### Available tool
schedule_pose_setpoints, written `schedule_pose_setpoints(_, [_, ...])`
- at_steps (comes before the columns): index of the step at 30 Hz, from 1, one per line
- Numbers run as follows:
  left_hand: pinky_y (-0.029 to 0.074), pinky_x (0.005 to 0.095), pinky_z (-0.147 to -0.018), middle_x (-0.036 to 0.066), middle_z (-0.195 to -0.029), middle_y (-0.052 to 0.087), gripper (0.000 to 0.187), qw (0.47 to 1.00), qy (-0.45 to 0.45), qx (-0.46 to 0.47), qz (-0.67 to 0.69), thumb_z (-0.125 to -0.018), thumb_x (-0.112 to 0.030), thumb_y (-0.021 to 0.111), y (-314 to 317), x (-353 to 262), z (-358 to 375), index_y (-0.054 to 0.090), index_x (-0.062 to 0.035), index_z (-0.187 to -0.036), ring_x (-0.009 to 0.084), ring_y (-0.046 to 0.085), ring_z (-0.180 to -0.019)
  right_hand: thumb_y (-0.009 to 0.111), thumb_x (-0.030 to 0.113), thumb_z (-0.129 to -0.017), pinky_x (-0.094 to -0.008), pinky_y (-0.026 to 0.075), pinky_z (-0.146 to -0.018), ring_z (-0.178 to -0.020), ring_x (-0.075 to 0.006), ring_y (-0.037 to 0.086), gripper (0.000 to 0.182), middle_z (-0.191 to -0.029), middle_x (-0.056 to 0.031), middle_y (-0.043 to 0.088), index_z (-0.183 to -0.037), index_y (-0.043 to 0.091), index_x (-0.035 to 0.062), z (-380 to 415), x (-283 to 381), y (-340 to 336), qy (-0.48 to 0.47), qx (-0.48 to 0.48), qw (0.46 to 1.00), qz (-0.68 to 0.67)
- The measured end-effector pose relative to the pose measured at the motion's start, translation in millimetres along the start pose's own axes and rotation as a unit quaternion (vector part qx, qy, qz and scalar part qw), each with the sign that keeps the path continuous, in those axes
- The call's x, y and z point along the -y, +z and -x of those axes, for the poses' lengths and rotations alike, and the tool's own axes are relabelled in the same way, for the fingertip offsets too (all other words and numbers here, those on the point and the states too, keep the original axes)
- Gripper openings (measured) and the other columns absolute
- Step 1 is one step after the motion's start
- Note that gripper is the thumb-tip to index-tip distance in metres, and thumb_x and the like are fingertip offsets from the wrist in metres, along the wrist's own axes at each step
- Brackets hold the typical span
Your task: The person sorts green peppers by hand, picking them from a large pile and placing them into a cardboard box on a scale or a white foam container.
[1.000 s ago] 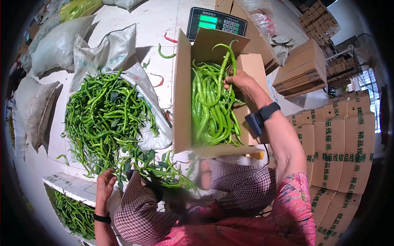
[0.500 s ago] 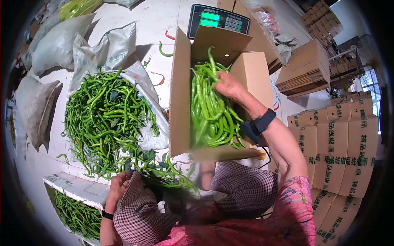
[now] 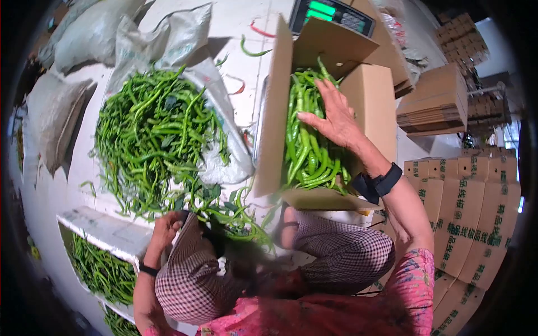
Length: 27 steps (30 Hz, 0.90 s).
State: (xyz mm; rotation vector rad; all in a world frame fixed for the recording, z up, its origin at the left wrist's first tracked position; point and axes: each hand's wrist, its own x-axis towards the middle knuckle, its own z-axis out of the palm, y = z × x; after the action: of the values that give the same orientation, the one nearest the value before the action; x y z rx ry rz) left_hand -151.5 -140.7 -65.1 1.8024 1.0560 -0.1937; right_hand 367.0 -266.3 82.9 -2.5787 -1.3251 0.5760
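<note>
My right hand [image 3: 334, 119] is open, thumb and fingers spread, lying over the long green chili peppers [image 3: 305, 154] in the open cardboard box [image 3: 273, 115]. Its fingertips reach the peppers near the box's far end. Beside my left knee, my left hand [image 3: 167, 228] has its fingers curled and partly hidden; a dark patch shows at the fingertips, and I cannot make out what it is. Near that hand lies a large heap of green chili peppers [image 3: 154, 126], spilling from a white woven sack [image 3: 168, 42]. Stray peppers and leaves [image 3: 232, 215] lie between heap and box.
A scale display [image 3: 333, 17] with green lit screens stands behind the box. White foam boxes [image 3: 106, 229] of peppers are at lower left. Full sacks [image 3: 53, 117] lie at far left. Flattened cartons [image 3: 434, 101] and printed cartons [image 3: 476, 207] stand at right.
My right hand has opened from its grip on peppers in the box and now lies spread over them. The view has shifted, so the box appears farther right and higher.
</note>
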Motion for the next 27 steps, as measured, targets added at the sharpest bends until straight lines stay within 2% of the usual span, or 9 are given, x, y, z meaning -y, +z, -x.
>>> schedule_pose_setpoints(2, [0.053,0.0349,-0.073,0.018,-0.091,0.069,0.031,0.998,0.035,0.004,0.047,-0.083,-0.014,0.062,11,11,-5,0.061,0.0006,-0.110,0.0258,0.067,-0.080,0.057,0.071,-0.078,-0.0595,0.021,-0.111,-0.143,-0.0359,0.021,0.100,-0.158,-0.0171,0.018,-0.154,0.018,0.0198,-15,-12,27,0.040,0.006,0.994,0.099])
schedule_pose_setpoints(8, [0.050,0.0449,-0.076,0.020,-0.090,0.064,0.024,0.997,0.061,-0.026,-0.043,-0.082,-0.017,0.061,16,9,-2,0.062,-0.0031,-0.101,0.0397,0.062,-0.085,0.056,0.068,-0.081,-0.0427,0.022,-0.116,-0.143,-0.0367,0.024,0.096,-0.156,-0.0199,0.022,-0.151,0.025,0.0106,-22,-43,21,0.069,0.034,0.990,0.115])
schedule_pose_setpoints(10, [0.052,0.0355,-0.076,0.017,-0.091,0.068,0.030,0.995,0.003,-0.061,-0.075,-0.084,-0.015,0.062,12,24,1,0.063,-0.0013,-0.111,0.0278,0.066,-0.083,0.060,0.055,-0.086,-0.0430,0.020,-0.117,-0.143,-0.0352,0.025,0.084,-0.155,-0.0215,0.025,-0.149,0.030,0.0090,-8,-50,11,-0.001,0.010,0.998,0.065])
schedule_pose_setpoints(14, [0.052,0.0389,-0.078,0.017,-0.092,0.067,0.030,0.969,-0.034,-0.229,-0.080,-0.080,-0.009,0.064,6,51,0,0.064,-0.0005,-0.109,0.0307,0.066,-0.086,0.059,0.031,-0.092,-0.0372,0.033,-0.108,-0.131,-0.0295,0.045,0.057,-0.140,-0.0208,0.047,-0.140,0.044,0.0041,51,17,-56,-0.067,-0.041,0.996,-0.031])
schedule_pose_setpoints(16, [0.049,0.0450,-0.083,0.021,-0.098,0.066,0.032,0.940,-0.040,-0.335,-0.052,-0.079,-0.010,0.064,-2,57,-6,0.062,-0.0005,-0.109,0.0388,0.063,-0.093,0.060,0.025,-0.090,-0.0346,0.043,-0.097,-0.111,-0.0248,0.057,0.050,-0.121,-0.0172,0.060,-0.133,0.051,-0.0001,91,85,-85,0.031,0.053,0.994,-0.090])
schedule_pose_setpoints(18, [0.048,0.0453,-0.086,0.023,-0.101,0.064,0.036,0.934,-0.033,-0.353,-0.034,-0.079,-0.009,0.064,-10,73,-22,0.059,0.0010,-0.114,0.0402,0.061,-0.097,0.060,0.019,-0.088,-0.0318,0.048,-0.087,-0.095,-0.0218,0.063,0.044,-0.105,-0.0126,0.065,-0.125,0.056,-0.0026,132,125,-88,-0.030,0.082,0.987,-0.138])
schedule_pose_setpoints(20, [0.046,0.0457,-0.088,0.025,-0.108,0.061,0.043,0.884,-0.003,-0.456,-0.101,-0.080,-0.012,0.065,-20,80,-45,0.055,0.0028,-0.119,0.0422,0.059,-0.100,0.064,0.013,-0.085,-0.0324,0.051,-0.082,-0.091,-0.0250,0.065,0.040,-0.101,-0.0139,0.066,-0.121,0.058,-0.0035,153,163,-81,-0.134,0.223,0.946,-0.192])
schedule_pose_setpoints(24, [0.045,0.0460,-0.093,0.028,-0.114,0.058,0.056,0.866,-0.070,-0.494,-0.019,-0.079,-0.022,0.071,-53,79,-95,0.051,0.0052,-0.124,0.0425,0.056,-0.107,0.067,0.010,-0.083,-0.0338,0.052,-0.081,-0.088,-0.0279,0.067,0.036,-0.097,-0.0158,0.067,-0.116,0.060,-0.0029,155,208,-11,-0.143,0.431,0.859,-0.235])
schedule_pose_setpoints(27, [0.044,0.0457,-0.096,0.030,-0.116,0.056,0.078,0.852,-0.138,-0.505,0.021,-0.073,-0.039,0.077,-71,86,-131,0.048,0.0091,-0.127,0.0410,0.054,-0.112,0.069,0.013,-0.085,-0.0336,0.053,-0.075,-0.085,-0.0255,0.068,0.037,-0.095,-0.0129,0.070,-0.119,0.061,0.0020,140,202,61,-0.203,0.438,0.851,-0.207])
